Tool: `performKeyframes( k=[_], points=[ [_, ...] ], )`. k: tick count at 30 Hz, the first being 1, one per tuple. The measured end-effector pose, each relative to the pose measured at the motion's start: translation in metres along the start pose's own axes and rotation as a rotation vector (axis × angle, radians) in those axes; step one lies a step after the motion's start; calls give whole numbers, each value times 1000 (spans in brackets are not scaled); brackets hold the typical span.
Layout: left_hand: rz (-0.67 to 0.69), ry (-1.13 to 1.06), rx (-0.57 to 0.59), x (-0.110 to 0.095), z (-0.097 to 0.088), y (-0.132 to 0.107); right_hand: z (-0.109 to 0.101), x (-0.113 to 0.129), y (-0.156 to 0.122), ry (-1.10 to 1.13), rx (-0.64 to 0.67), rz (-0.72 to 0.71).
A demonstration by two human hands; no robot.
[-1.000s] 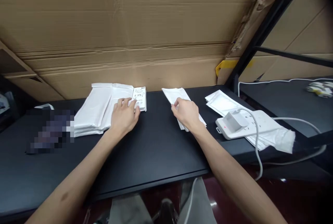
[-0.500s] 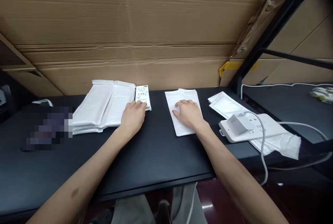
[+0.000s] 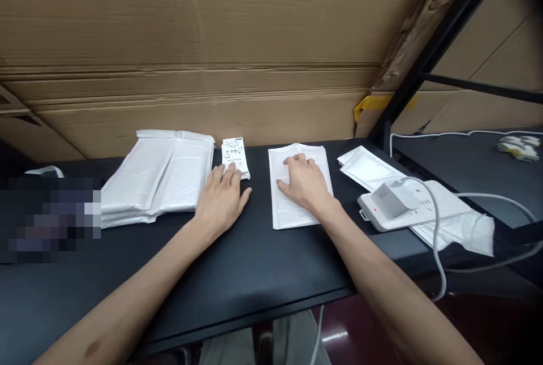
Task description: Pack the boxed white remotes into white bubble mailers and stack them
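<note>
My left hand lies palm down on the dark table, fingers stretched out and spread, its fingertips over the near end of a small white printed box. Beside that hand, to the left, is a stack of white padded mailers. My right hand rests on a single white padded mailer, fingers spread and slightly bent, thumb out to the left. Most of this mailer's middle is hidden under the hand.
On the right, a white power strip with a grey charger and cable lies over more white mailers. Brown cardboard stands behind the table. A black metal frame rises at right. A blurred-out dark item is at left.
My left hand has shifted slightly right, its thumb now spread out. The mailer under my right hand has turned a little straighter. The view has shifted somewhat.
</note>
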State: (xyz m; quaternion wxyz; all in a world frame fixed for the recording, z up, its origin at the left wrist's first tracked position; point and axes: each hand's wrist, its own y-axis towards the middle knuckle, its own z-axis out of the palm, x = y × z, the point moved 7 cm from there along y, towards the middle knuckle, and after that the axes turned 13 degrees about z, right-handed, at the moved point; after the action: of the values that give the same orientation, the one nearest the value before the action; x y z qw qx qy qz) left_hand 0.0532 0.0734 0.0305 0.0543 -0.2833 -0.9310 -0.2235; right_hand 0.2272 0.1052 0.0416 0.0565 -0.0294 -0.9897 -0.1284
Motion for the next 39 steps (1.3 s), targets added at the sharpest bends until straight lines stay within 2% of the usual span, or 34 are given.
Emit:
performKeyframes(
  k=[4,7,10,13,20,29,34,39],
  points=[
    [175,-262,-59,-17,-12,-2,-1,17,-6,29,9,-129],
    [344,-493,28,-37,-12,-6,-3,26,-10,69,-5,-190],
    [390,-571,98,-45,-11,-8,-5,25,-8,68,-80,-167],
    [370,-538,103,-44,-12,-8,0,20,-5,26,-86,-133],
    [331,-365,109,-42,-10,-8,14,20,-8,92,43,-108],
    [148,-314,56,-32,-4,-12,10,20,-8,539,46,-25],
    [116,-320,51,-33,-4,-11,13,11,-6,695,181,80],
    [95,-305,0,-31,-5,-8,16,14,-6,935,335,42]
  ],
)
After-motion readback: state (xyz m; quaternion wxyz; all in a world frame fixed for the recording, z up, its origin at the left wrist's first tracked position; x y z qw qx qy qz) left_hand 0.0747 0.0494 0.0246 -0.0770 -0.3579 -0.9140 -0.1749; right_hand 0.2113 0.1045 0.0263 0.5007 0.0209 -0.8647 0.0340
